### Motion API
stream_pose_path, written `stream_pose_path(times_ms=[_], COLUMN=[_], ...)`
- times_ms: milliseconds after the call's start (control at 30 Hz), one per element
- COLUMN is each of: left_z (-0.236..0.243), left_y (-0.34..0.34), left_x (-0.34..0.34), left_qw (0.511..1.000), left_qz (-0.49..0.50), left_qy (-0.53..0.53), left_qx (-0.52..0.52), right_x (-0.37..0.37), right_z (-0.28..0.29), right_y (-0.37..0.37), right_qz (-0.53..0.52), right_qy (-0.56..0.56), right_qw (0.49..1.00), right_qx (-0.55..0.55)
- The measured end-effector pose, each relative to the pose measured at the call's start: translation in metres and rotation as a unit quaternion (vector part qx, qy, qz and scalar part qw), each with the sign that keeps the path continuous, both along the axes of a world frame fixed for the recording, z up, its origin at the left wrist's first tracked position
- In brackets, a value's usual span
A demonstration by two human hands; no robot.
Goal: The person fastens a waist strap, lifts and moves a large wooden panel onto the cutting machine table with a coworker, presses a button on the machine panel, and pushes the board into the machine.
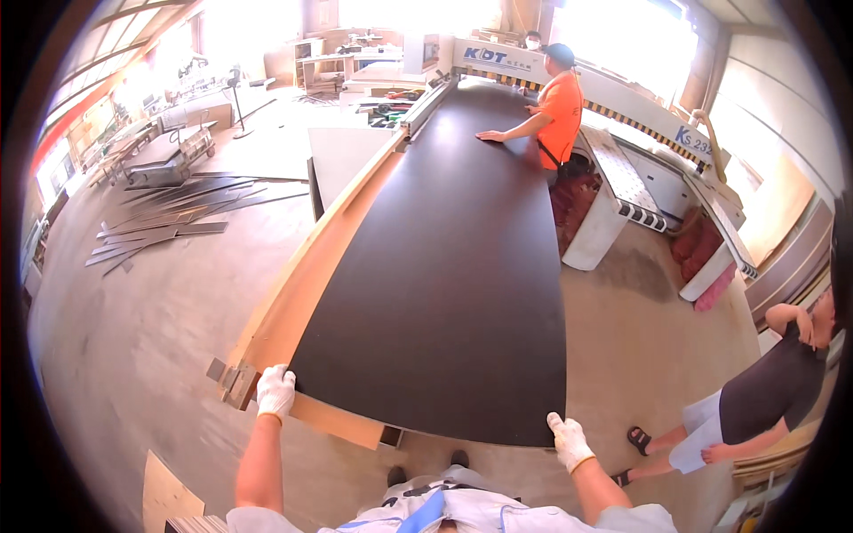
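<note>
A large black panel [426, 293] stretches away from me over a tan wooden board [338, 417] and a long side rail with a metal fitting [238, 384] at its near end. My left hand [276, 389], in a white glove, grips the panel's near left corner beside that fitting. My right hand [569, 439], also gloved, grips its near right corner, fingers curled on the edge. The panel's far end lies at a white panel saw [487, 55]. A co-worker in orange [560, 115] stands at its far right side with a hand on the panel.
White machine tables [622, 169] stand at the right. A person in a dark shirt [764, 400] stands close on my right. Dark offcut strips [187, 218] and a cart [173, 160] are on the floor at left; a plywood sheet [164, 489] is by my lower left.
</note>
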State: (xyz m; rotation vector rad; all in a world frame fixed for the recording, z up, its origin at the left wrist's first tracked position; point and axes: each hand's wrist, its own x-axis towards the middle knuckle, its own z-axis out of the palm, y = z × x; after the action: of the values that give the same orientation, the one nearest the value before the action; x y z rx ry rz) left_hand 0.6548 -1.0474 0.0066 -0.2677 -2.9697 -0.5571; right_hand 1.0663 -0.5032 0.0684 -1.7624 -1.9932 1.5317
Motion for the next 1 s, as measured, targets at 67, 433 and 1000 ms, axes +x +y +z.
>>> stream_pose_path(times_ms=[67, 433, 1000], left_z=[-0.013, -0.005, -0.003], left_y=[-0.033, -0.034, -0.059], left_x=[0.023, 0.009, 0.053], left_qw=[0.978, 0.463, 0.493], left_qz=[0.069, 0.236, 0.368], left_qy=[0.002, -0.044, -0.048], left_qx=[0.199, 0.853, 0.787], right_x=[0.012, 0.045, 0.04], right_z=[-0.014, -0.054, -0.073], right_y=[-0.007, -0.013, -0.062], right_qz=[0.017, 0.017, -0.007], right_qy=[-0.002, 0.11, 0.165], right_qw=[1.0, 0.993, 0.985], right_qx=[0.008, -0.031, -0.049])
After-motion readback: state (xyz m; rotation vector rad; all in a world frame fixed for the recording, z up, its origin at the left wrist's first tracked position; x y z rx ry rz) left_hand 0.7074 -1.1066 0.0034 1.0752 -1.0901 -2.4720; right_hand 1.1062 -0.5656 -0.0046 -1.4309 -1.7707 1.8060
